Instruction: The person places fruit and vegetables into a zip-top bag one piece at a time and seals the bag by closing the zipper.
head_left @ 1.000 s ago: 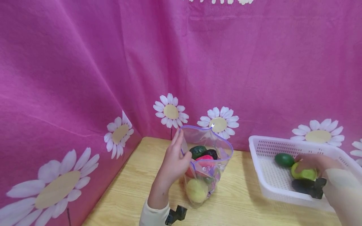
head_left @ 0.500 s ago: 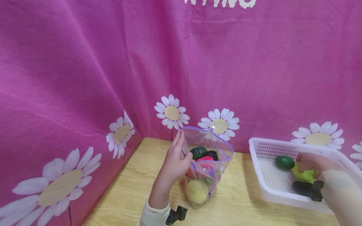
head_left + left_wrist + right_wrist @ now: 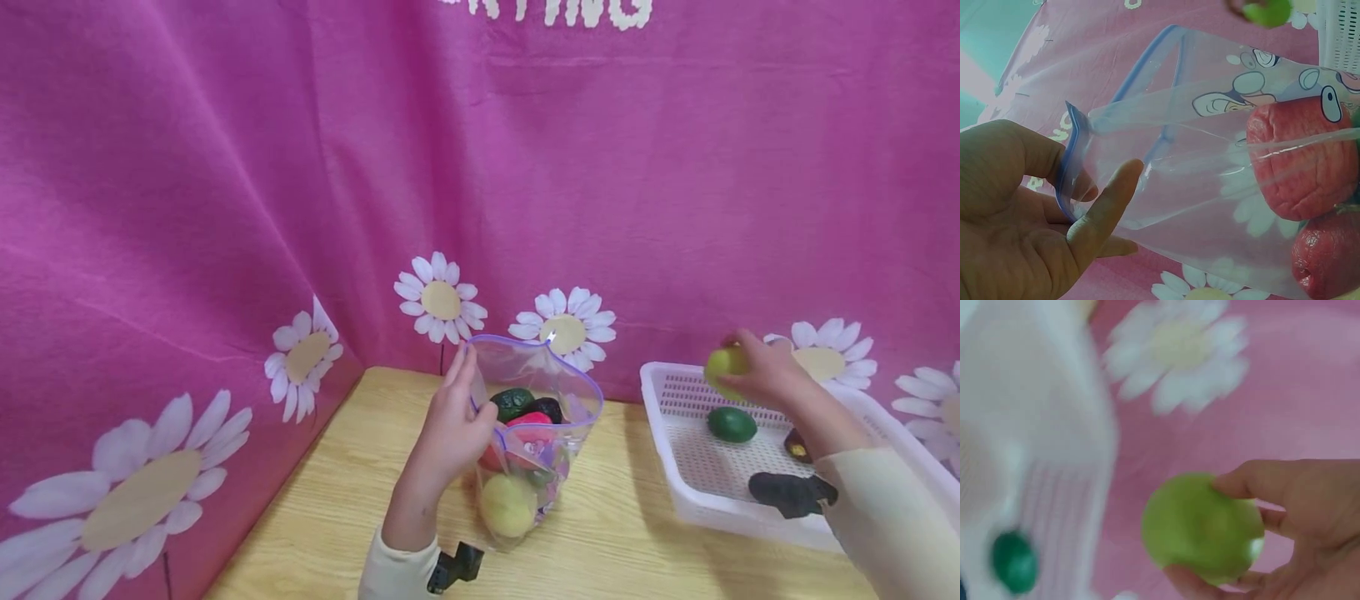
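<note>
Here, gripping a green fruit (image 3: 724, 372) in the right hand (image 3: 776, 375), with thumb and fingers bent round opposite sides of it, parted only as far as its own width; holding it raised near the far left corner of a white basket (image 3: 712, 511); in the left hand (image 3: 452, 425), pinching the purple-edged mouth of a clear bag (image 3: 558, 456) between thumb and fingers, with that mouth spread wide; visible through the plastic, a pale yellow fruit (image 3: 507, 505) low at the front, two red fruits (image 3: 1304, 162), a dark green one (image 3: 512, 403) and a near-black one (image 3: 548, 408); inside the basket, a green oval fruit (image 3: 732, 424) and a dark elongated thing (image 3: 768, 487); beneath bag and basket, a wooden table (image 3: 600, 542); behind, a pink daisy-print cloth (image 3: 675, 183).
</note>
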Demonstrator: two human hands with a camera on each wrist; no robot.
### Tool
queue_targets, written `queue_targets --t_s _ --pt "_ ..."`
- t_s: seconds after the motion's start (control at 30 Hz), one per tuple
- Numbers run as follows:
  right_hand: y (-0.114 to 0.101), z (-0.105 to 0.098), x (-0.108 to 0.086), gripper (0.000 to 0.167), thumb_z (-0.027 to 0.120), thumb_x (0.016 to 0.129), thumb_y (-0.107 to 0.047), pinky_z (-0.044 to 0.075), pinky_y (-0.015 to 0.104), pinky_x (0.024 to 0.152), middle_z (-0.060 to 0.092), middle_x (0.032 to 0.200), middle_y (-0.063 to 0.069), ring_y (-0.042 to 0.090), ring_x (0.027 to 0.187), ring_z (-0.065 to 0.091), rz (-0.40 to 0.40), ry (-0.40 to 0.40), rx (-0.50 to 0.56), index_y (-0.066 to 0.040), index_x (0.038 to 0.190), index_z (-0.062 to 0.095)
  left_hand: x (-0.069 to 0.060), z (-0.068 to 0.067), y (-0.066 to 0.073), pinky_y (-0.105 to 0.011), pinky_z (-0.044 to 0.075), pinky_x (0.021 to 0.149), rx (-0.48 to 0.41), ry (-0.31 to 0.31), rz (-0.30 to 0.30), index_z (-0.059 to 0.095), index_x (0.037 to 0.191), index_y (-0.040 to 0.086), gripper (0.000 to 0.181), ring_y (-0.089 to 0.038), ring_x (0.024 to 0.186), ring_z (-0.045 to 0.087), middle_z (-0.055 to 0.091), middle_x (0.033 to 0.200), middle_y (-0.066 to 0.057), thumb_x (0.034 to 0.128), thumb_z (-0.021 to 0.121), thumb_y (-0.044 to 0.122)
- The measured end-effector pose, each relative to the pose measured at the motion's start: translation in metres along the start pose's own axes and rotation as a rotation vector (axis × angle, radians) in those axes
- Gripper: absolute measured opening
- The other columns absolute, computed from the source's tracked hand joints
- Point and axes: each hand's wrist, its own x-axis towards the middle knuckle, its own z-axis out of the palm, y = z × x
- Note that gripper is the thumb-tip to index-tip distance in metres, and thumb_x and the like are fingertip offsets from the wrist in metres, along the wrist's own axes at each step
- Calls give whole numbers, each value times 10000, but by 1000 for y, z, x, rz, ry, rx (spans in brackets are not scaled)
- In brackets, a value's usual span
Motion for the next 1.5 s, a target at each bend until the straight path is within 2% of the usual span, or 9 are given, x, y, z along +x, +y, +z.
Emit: queue_targets --t_s 0.13,0.23,0.4,0.5,0.6,0.77,1.03,1.3,1.5 --pt "-53 -1 -15 558 721 898 -113 488 729 768 404 1196 486 632 1074 439 -124 143 73 37 1356 439 0 1 0 -185 398 486 -5 -6 9 187 1614 29 756 -116 471 361 53 1713 -30 953 554 23" --pt "-89 4 -29 571 735 886 -69 546 663 779 361 1294 454 598 1092 482 -223 260 149 4 1379 457 -1 2 -1 -186 400 484 -8 -9 8 194 1612 28 752 -116 471 363 47 1714 -30 953 556 20" --pt "-137 17 -44 592 766 848 -6 594 288 798 404 1358 277 377 1081 577 -462 414 250 -55 1380 510 -2 2 0 -189 398 474 -15 -14 13 193 1610 19 751 -112 469 360 29 1714 -23 950 551 15" --pt "-155 25 -50 611 775 835 13 533 143 760 418 1399 209 280 1066 591 -591 408 273 -92 1383 527 -1 2 1 -189 403 473 -14 -15 28 191 1608 9 750 -105 472 363 26 1714 -34 947 546 8" --pt "-169 34 -53 623 777 840 4 571 179 726 400 1441 173 278 1061 617 -640 345 297 -139 1393 528 -1 1 1 -188 406 475 -10 -12 31 192 1607 6 752 -102 473 363 30 1713 -42 943 545 6" --pt "-179 47 -52 622 794 835 -44 611 371 791 411 1453 174 346 1178 587 -702 345 241 -161 1387 534 -1 0 -1 -193 411 481 -17 -17 17 179 1615 28 762 -109 478 362 28 1714 -30 948 546 11" --pt "-180 56 -48 602 776 829 -12 502 517 1014 388 1514 159 326 1343 488 -767 332 232 -139 1375 557 0 0 -1 -205 429 485 -27 -19 17 168 1619 40 765 -104 482 367 24 1714 -33 954 543 15" --pt "-175 64 -49 547 719 838 55 505 579 981 393 1533 218 433 1358 466 -786 338 187 -113 1340 583 1 0 -2 -179 363 463 -16 -3 66 195 1590 -37 760 -57 471 299 40 1706 -103 912 538 -19" --pt "-169 67 -53 449 725 848 12 512 584 963 412 1508 218 434 1301 511 -719 334 160 -121 1266 626 2 -1 -4 -176 361 473 -1 18 53 212 1593 -23 762 -55 477 299 64 1703 -123 903 537 -32"
